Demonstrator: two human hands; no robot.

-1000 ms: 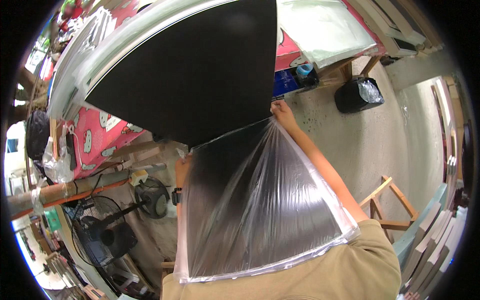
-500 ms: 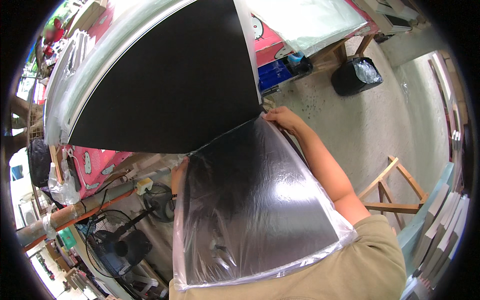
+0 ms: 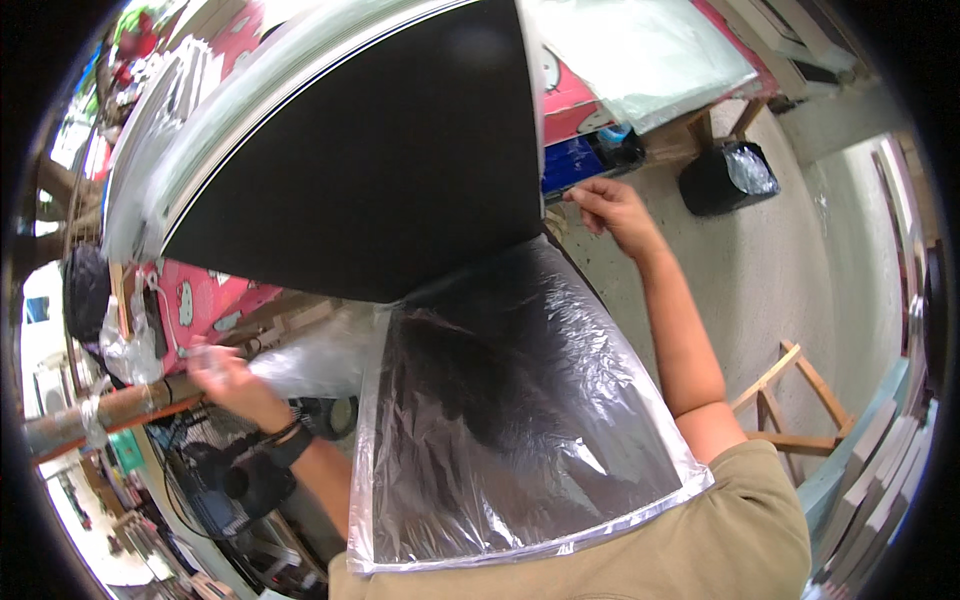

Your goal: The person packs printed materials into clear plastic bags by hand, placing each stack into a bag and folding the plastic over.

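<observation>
A large black sheet (image 3: 370, 150) lies before me, its far curved edge bordered with white. Below it, toward my body, clear plastic film (image 3: 500, 400) covers a dark surface and is wrinkled and shiny. My left hand (image 3: 235, 385), blurred by motion, is out to the left of the film. A stretched strip of clear film runs from its fingers to the film's left edge, so the hand seems closed on it. My right hand (image 3: 612, 212) is raised beside the black sheet's right edge, apart from the film, thumb and fingers pinched together. Whether they hold anything is hidden.
Behind the sheet is a pink patterned table (image 3: 570, 95) with pale plastic sheets (image 3: 650, 60). A black bin (image 3: 725, 185) stands at right, a wooden frame (image 3: 800, 390) nearer. At left are a rusty pipe (image 3: 130, 410) and a black fan (image 3: 225, 480).
My left hand has swung out left from the film's upper left corner, drawing film with it. My right hand has lifted off the upper right corner, moving up and right.
</observation>
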